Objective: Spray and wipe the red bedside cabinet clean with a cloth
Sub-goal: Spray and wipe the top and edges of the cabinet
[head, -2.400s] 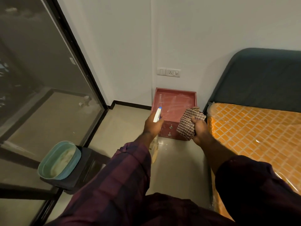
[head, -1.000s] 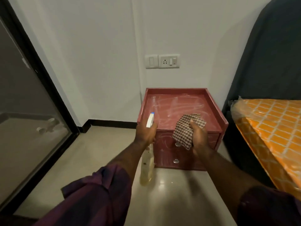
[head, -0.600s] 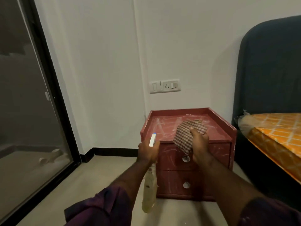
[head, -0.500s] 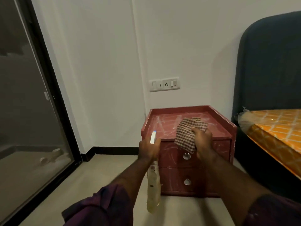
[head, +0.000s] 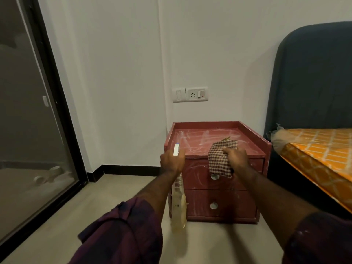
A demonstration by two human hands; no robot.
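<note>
The red bedside cabinet [head: 221, 199] stands on the floor against the white wall, with two drawers and round metal knobs. Its rimmed top carries whitish smear marks. My left hand [head: 171, 161] grips the head of a spray bottle [head: 178, 208]; the pale bottle body hangs down in front of the cabinet's left edge and its white nozzle points toward the top. My right hand [head: 237, 158] holds a brown checked cloth [head: 219, 159] at the cabinet's front top edge, and the cloth drapes over the upper drawer.
A bed with an orange plastic-wrapped mattress [head: 320, 155] and a dark headboard [head: 312, 77] stands right of the cabinet. A glass sliding door [head: 28, 130] with a black frame fills the left. A switch and socket plate [head: 190, 94] sits on the wall above the cabinet.
The view has come closer and lower, from looking down on the cabinet to facing its drawers. Both hands kept their grip; the cloth hand stays at the front top edge.
</note>
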